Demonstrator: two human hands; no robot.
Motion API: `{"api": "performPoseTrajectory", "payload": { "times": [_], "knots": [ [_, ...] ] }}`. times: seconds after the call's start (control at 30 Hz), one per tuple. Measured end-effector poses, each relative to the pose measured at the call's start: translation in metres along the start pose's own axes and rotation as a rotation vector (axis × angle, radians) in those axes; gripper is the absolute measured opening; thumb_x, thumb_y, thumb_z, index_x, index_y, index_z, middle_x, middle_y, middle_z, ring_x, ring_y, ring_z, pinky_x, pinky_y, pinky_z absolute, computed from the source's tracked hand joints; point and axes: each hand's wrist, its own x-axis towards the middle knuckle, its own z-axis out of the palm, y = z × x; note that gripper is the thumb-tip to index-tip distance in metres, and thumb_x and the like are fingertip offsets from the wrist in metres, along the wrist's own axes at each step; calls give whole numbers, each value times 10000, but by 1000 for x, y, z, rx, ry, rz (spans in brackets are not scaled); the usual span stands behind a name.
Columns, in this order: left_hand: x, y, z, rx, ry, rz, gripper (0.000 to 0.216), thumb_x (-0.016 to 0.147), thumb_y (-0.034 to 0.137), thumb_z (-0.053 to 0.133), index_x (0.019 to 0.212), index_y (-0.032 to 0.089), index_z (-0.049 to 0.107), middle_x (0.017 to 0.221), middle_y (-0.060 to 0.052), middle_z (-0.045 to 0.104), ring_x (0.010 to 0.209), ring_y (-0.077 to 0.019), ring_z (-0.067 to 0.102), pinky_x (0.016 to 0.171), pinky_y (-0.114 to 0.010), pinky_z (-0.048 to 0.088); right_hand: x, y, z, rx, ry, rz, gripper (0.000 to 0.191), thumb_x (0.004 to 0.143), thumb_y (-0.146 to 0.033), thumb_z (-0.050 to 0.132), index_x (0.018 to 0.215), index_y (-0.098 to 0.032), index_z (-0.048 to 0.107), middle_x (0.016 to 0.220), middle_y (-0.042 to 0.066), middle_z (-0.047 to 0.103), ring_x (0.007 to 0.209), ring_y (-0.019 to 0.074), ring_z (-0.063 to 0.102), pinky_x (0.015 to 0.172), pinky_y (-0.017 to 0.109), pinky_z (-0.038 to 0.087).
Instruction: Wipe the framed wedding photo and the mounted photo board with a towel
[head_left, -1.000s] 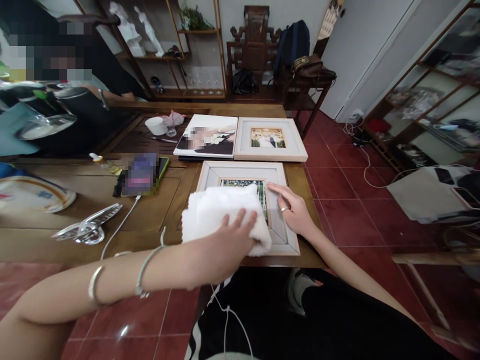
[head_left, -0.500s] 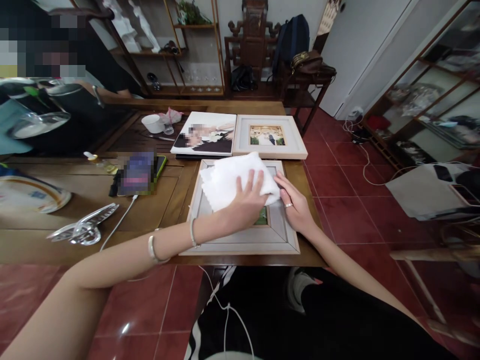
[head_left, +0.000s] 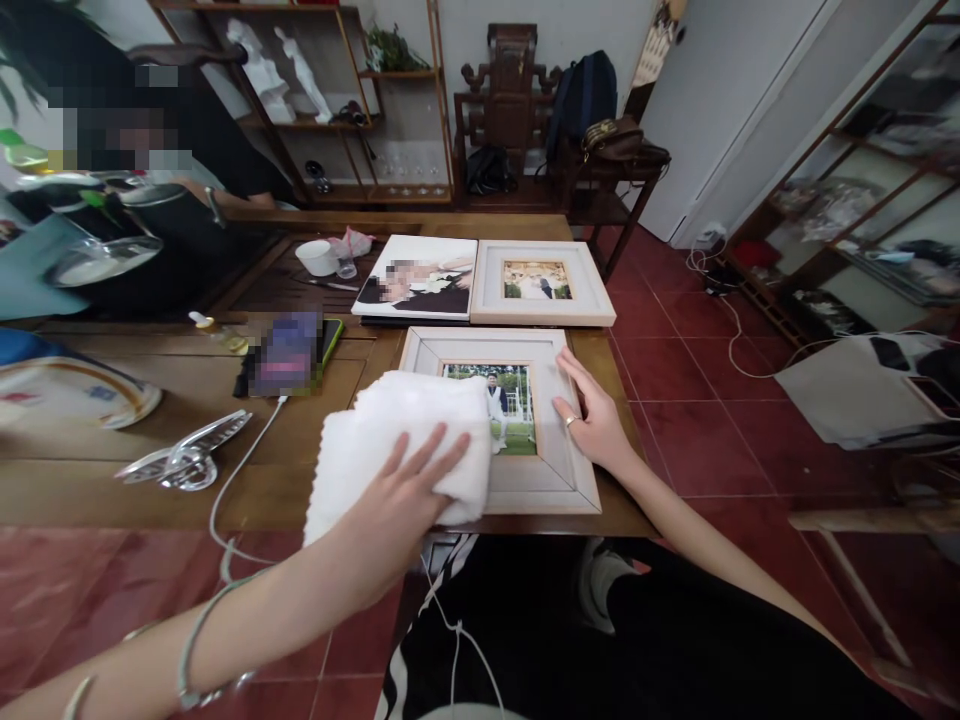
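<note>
My left hand [head_left: 420, 482] presses a folded white cloth [head_left: 397, 410] onto the lower left of a pale picture frame [head_left: 517, 495]. Its fingers lie extended over the cloth, and the thumb is hidden. The cloth covers that corner of the frame and hangs past its left side. Beside the cloth, a photo [head_left: 517, 405] of a person outdoors shows inside the frame. My right hand [head_left: 592, 415], wearing a ring, grips the frame's right side, thumb on the face and fingers along the border.
Behind lie a photo panel [head_left: 416, 280] and a second framed picture [head_left: 540, 315]. Left on the wooden table are a phone [head_left: 289, 355] on a cable, a dropper bottle [head_left: 225, 338], a silver ornament [head_left: 184, 460] and a white cup [head_left: 316, 258]. Another person [head_left: 217, 130] sits across.
My left hand has slid the cloth from the frame's upper part down to its lower left, uncovering much of the photo. My right hand stays at the frame's right side.
</note>
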Motion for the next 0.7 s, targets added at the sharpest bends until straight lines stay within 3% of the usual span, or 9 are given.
{"api": "performPoseTrajectory", "payload": {
  "times": [0.17, 0.3, 0.43, 0.5, 0.6, 0.67, 0.7],
  "knots": [
    [-24, -27, -1, 18, 131, -107, 352, 626, -63, 383, 677, 159, 650, 1553, -66, 305, 1440, -367, 199, 1095, -659, 304, 0, -2, 1, 1, -8, 46, 578, 856, -223, 540, 1423, -244, 427, 1565, 60, 312, 1445, 231, 285, 1193, 446, 229],
    [-24, -34, 23, -93, 407, -212, 374, 762, -75, 331, 902, 124, 616, 1576, -144, 221, 1455, -359, 135, 1099, -645, 330, -12, -5, -1, 92, 11, 230, 780, 812, -322, 641, 1491, -229, 268, 1613, 106, 142, 1474, 267, 189, 1142, 473, 333],
    [-20, -34, 41, -197, 561, -240, 351, 809, -75, 352, 977, 145, 569, 1584, -132, 199, 1456, -359, 139, 1109, -669, 301, -29, -16, -25, 285, -162, 457, 945, 775, -390, 704, 1516, -218, 144, 1503, 171, 381, 1340, 265, 456, 1107, 461, 389],
    [-19, -34, 44, -214, 574, -243, 327, 817, -72, 361, 948, 151, 562, 1579, -131, 212, 1453, -363, 151, 1106, -671, 307, -29, -27, -46, 324, -299, 620, 941, 743, -382, 738, 1501, -202, 209, 1347, 162, 549, 1204, 258, 586, 1064, 458, 437],
    [-19, -33, 45, -226, 603, -237, 334, 819, -68, 358, 976, 151, 555, 1566, -144, 240, 1453, -363, 151, 1101, -677, 309, -21, -45, -70, 436, -666, 837, 739, 726, -349, 761, 1378, -174, 458, 1154, 130, 672, 1059, 263, 671, 951, 453, 531],
    [-18, -32, 46, -233, 629, -240, 340, 815, -63, 361, 996, 150, 555, 1558, -151, 258, 1453, -358, 158, 1101, -676, 308, -17, -54, -73, 505, -700, 892, 591, 724, -354, 760, 1252, -161, 579, 1095, 129, 701, 1024, 278, 686, 890, 452, 566],
    [-18, -31, 47, -238, 648, -246, 332, 813, -60, 364, 983, 150, 557, 1553, -151, 269, 1452, -355, 167, 1101, -674, 311, -18, -56, -70, 527, -648, 895, 535, 730, -364, 753, 1205, -165, 610, 1071, 130, 712, 1007, 283, 693, 867, 455, 575]
  ]
}}
